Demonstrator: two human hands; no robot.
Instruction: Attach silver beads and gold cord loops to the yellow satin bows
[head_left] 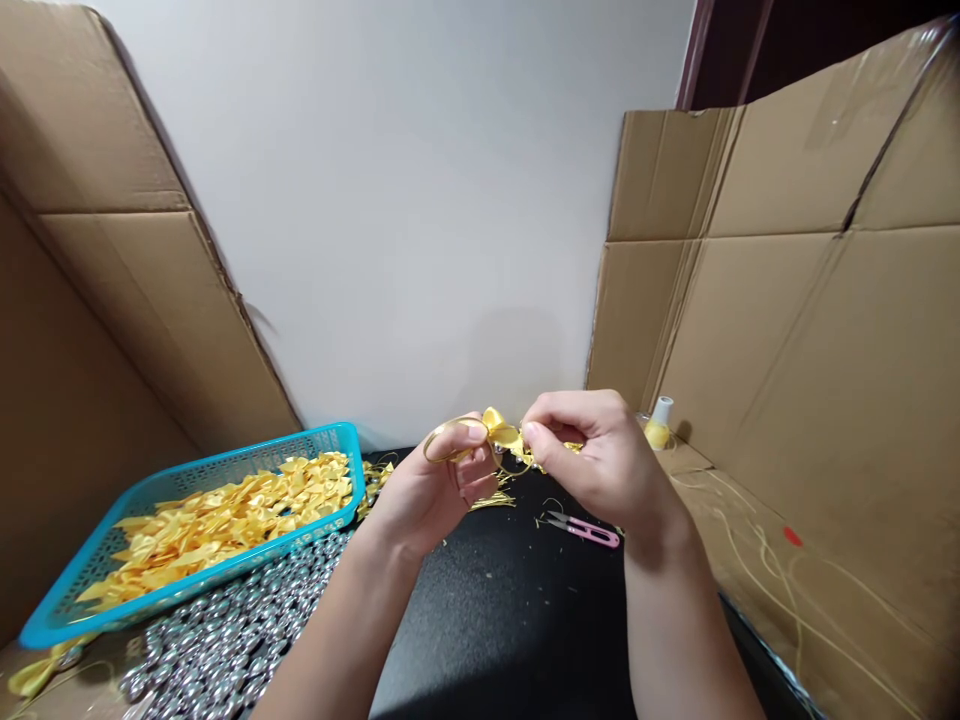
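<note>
Above the black tabletop, my left hand [442, 475] pinches a small yellow ribbon bow [498, 428] between thumb and fingers. A thin gold cord [429, 440] loops around the left thumb and hangs in a curve below the bow. My right hand [589, 445] is close by on the right, its thumb and index finger pressed together at the bow's right edge. Whether they grip the ribbon or the cord, I cannot tell. Pink-handled thread snips [592, 532] lie on the table below the right hand.
A turquoise basket [184, 588] of yellow ribbon bows [247, 505] stands at left, with many silver beads [247, 620] beside it. Cut gold cords [491, 496] lie behind my hands. A thread spool [658, 425] stands at right. Cardboard panels [810, 330] flank both sides.
</note>
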